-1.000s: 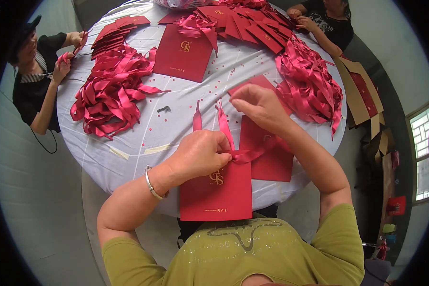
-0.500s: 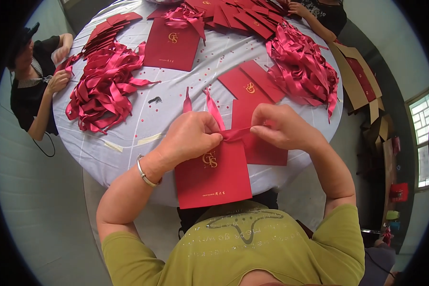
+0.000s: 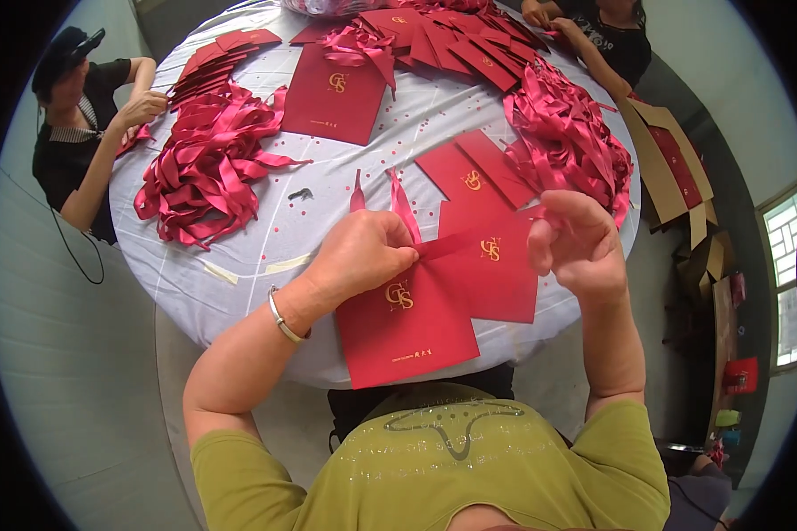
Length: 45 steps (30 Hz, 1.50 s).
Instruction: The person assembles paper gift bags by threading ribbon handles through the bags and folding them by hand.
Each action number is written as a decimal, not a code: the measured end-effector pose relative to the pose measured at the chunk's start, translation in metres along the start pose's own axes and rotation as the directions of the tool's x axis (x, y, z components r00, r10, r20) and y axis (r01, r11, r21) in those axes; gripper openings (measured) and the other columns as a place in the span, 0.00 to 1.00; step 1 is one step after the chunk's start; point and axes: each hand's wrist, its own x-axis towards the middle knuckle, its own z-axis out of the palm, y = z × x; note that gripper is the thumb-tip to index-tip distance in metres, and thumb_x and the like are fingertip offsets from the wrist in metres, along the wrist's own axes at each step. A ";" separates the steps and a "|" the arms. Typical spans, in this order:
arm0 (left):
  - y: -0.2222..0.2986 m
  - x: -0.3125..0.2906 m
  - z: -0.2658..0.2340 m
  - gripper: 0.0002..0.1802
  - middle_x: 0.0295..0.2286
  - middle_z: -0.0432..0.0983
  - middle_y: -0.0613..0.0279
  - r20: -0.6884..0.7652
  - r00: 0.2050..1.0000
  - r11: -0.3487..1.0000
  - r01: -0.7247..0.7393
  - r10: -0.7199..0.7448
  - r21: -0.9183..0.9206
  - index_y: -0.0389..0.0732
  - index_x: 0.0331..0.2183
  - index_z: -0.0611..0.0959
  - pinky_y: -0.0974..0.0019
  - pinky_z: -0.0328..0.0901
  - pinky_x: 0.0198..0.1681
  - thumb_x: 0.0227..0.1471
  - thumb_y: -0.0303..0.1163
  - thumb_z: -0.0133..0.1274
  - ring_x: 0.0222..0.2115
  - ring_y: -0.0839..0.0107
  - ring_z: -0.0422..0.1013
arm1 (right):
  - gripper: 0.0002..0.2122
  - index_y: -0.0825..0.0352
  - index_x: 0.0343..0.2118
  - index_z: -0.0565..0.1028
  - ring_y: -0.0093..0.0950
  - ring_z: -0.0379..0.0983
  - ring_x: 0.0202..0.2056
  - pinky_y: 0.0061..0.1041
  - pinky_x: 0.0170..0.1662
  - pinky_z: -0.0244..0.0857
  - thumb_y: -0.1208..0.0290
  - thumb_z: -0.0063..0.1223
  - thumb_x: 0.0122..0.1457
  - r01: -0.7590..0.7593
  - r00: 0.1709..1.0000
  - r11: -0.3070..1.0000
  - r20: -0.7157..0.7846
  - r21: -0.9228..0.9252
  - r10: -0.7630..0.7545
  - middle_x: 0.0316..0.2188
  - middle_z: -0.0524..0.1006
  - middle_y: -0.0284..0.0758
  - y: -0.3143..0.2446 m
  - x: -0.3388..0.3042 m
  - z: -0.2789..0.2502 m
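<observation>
In front of me a flat red paper gift bag (image 3: 407,327) with a gold emblem lies near the table's front edge. At its top edge my left hand (image 3: 367,255) pinches a pink satin ribbon (image 3: 405,208), two tails of which stick out beyond my fingers. To the right, my right hand (image 3: 583,243) is raised with its fingertips closed on another length of ribbon, stretched from the bag's top. Beneath that stretch lies a second red gift bag (image 3: 515,296), partly covered by the first.
Heaps of pink ribbon (image 3: 208,168) lie at left and right on the white-covered round table (image 3: 266,310). Red bags (image 3: 332,106) are piled at the back. Another person (image 3: 80,133) works at the left, one at the far right. An open cardboard box (image 3: 660,168) stands beside the table.
My right hand has moved right and slightly up, away from the left, drawing the ribbon out longer. My left hand keeps its pinch at the bag's top.
</observation>
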 end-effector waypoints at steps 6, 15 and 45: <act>0.004 -0.001 -0.001 0.04 0.24 0.81 0.61 0.047 0.999 0.999 0.015 -0.013 -0.046 0.33 0.28 0.84 0.71 0.69 0.29 0.49 0.24 0.58 0.24 0.78 0.74 | 0.08 0.73 0.39 0.79 0.22 0.73 0.36 0.19 0.42 0.66 0.74 0.58 0.59 0.219 0.943 0.912 -0.164 -0.346 -0.289 0.35 0.75 0.36 0.010 0.021 0.002; -0.004 0.002 -0.014 0.10 0.24 0.77 0.61 0.226 0.970 0.936 0.162 -0.092 -0.314 0.30 0.38 0.76 0.75 0.64 0.18 0.51 0.18 0.52 0.19 0.78 0.73 | 0.07 0.70 0.33 0.78 0.12 0.73 0.28 0.15 0.29 0.67 0.81 0.65 0.52 -0.164 0.986 0.757 -0.085 -0.632 0.143 0.26 0.79 0.31 0.025 0.060 0.045; 0.011 -0.001 -0.017 0.03 0.20 0.76 0.62 0.152 0.982 0.868 0.173 -0.114 -0.466 0.33 0.34 0.74 0.76 0.68 0.17 0.54 0.19 0.51 0.18 0.76 0.76 | 0.06 0.70 0.32 0.80 0.28 0.74 0.29 0.25 0.32 0.68 0.77 0.65 0.50 -0.117 0.985 0.455 -0.044 -0.883 0.169 0.28 0.75 0.37 0.072 0.059 0.015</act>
